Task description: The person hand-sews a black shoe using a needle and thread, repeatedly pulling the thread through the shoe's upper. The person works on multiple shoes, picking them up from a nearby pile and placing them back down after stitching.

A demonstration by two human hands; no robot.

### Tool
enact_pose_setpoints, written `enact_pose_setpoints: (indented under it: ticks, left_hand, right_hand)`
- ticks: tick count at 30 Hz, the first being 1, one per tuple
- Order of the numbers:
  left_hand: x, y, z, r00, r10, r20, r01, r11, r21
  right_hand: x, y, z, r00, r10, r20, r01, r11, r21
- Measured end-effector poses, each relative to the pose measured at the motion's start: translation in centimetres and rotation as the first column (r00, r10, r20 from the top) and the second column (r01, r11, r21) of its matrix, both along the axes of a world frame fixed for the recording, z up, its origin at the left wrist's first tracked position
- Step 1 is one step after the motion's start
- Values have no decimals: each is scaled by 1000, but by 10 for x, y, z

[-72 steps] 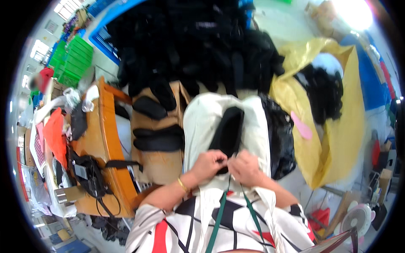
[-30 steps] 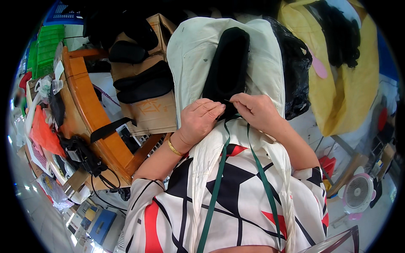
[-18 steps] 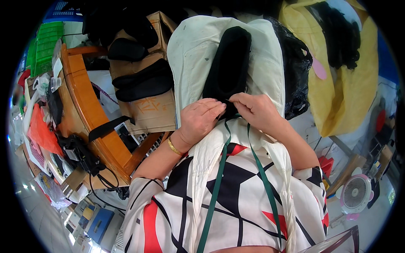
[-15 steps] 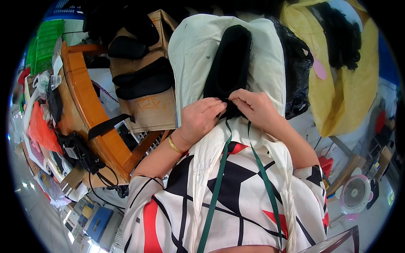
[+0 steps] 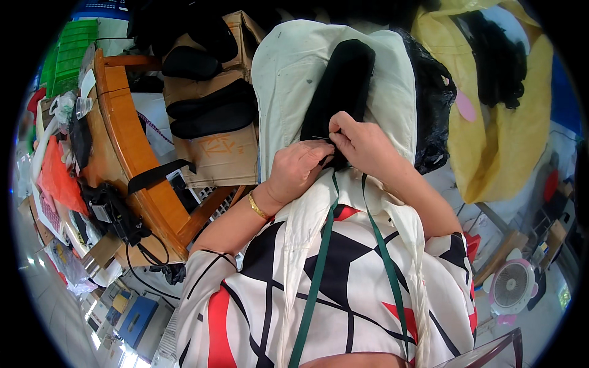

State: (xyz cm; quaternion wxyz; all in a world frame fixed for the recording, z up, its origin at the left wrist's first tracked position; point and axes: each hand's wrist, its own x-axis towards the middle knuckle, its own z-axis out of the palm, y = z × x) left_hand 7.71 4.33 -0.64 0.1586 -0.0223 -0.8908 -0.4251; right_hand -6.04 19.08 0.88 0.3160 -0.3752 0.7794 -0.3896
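Both hands pinching the near end of a black pad on white cloth.

The left hand and right hand meet fingertip to fingertip, curled tight on the lower end of the long, dark, soft-looking pad; a thin needle-like sliver shows just left of the right fingers. The pad lies lengthwise on smooth, pale cloth, running away from the hands. Left of the left hand stands a cardboard box holding more rounded black pads.
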Motion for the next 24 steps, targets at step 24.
enact_pose_setpoints:
  ticks: [24]
  left_hand:
    - [-17,-5,13,999,-20,30,22,997,-79]
  right_hand:
    - [-34,20,54,921,-289,261,340,924,-175]
